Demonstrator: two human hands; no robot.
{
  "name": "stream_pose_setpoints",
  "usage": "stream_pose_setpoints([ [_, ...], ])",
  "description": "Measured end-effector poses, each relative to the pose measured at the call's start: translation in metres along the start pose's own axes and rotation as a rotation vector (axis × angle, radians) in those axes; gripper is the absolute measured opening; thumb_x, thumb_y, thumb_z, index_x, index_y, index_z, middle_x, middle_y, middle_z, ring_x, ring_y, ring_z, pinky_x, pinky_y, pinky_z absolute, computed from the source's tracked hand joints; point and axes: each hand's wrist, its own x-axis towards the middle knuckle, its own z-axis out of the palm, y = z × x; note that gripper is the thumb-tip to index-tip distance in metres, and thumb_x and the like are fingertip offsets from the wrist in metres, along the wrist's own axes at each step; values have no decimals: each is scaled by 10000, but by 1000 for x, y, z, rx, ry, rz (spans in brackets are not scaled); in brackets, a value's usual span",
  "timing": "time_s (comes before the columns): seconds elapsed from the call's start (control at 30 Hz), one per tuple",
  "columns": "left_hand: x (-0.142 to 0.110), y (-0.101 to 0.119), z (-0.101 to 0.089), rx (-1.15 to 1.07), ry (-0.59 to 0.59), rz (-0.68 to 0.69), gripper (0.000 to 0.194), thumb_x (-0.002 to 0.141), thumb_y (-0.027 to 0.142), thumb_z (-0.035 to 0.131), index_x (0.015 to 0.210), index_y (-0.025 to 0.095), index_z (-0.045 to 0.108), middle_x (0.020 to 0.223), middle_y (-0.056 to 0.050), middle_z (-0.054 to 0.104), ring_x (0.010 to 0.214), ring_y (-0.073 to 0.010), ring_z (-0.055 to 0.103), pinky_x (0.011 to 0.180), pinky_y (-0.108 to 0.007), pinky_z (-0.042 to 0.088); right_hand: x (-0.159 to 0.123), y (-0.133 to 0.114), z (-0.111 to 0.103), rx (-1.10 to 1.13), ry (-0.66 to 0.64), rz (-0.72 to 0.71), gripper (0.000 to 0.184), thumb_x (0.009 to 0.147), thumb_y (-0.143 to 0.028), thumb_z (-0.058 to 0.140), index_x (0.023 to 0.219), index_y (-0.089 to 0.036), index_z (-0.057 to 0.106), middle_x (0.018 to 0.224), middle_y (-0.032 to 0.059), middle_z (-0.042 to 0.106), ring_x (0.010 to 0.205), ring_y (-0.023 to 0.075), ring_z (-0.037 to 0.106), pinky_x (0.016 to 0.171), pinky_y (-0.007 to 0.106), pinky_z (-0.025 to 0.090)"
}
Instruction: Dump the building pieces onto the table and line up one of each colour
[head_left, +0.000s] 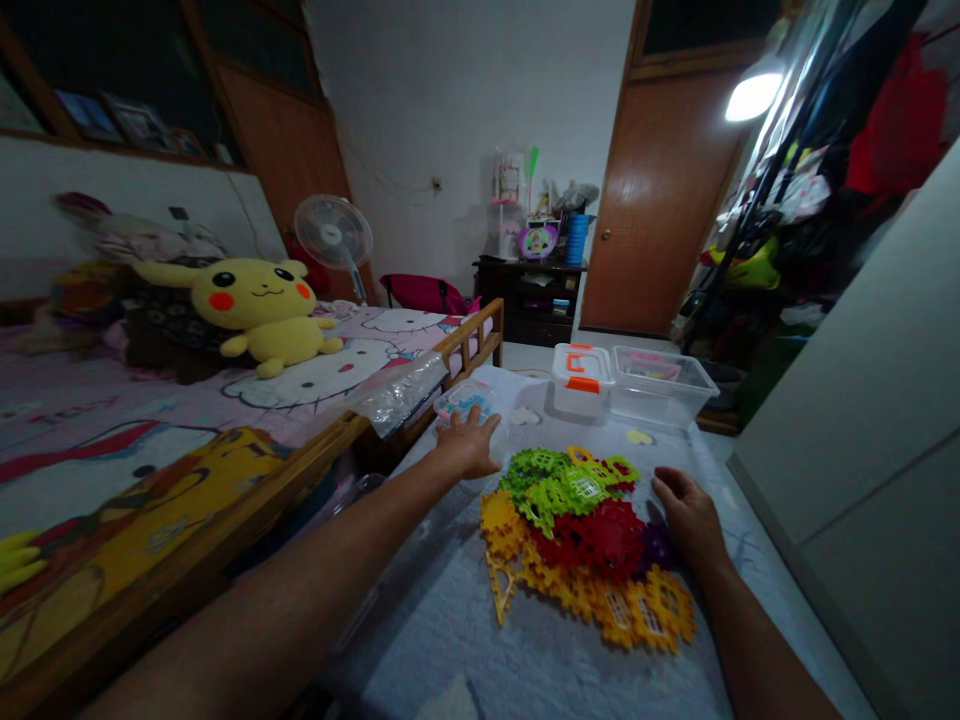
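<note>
A heap of flat plastic building pieces (592, 535) in green, yellow, red and purple lies on a pale blanket (525, 650) in front of me. My left hand (469, 440) reaches forward with fingers spread, resting flat on the blanket at the heap's far left, just short of a small clear pack (466, 398) with blue contents. My right hand (686, 515) lies palm down at the heap's right edge, fingers curled loosely against the red and purple pieces. Neither hand visibly holds anything.
A clear plastic box (660, 385) and its white lid with orange latches (581, 375) sit beyond the heap. A wooden bed frame (315, 455) with a yellow plush toy (259, 305) runs along the left. A grey cabinet (862, 420) stands right; a fan (334, 232), dresser and door are behind.
</note>
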Motion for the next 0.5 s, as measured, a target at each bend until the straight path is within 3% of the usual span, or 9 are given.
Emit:
stream_pose_setpoints([
  [0.2,-10,-11,-7,10,5,47,855,643,449,727,1447,330,462,1600,-143,289,1377,-479,339,1018,-613,359,-1,-1,-1,-41,-9,0,395,659,-511,633,897,-206,715,945,109,758,892,301,698,887,474,538],
  [0.33,-20,-32,-14,60,-14,-6,864,641,471,718,1453,323,461,1593,-157,301,1349,-490,354,974,-644,379,-2,-2,-1,-90,-24,-22,413,684,-516,607,918,-193,714,952,124,749,895,306,692,883,474,536],
  [0.5,-20,-59,-11,33,-13,-83,875,645,541,711,1452,307,464,1575,-146,327,1324,-489,379,957,-612,413,0,1,-1,-129,-24,-37,421,685,-514,599,931,-193,715,950,120,748,886,304,692,878,475,532],
])
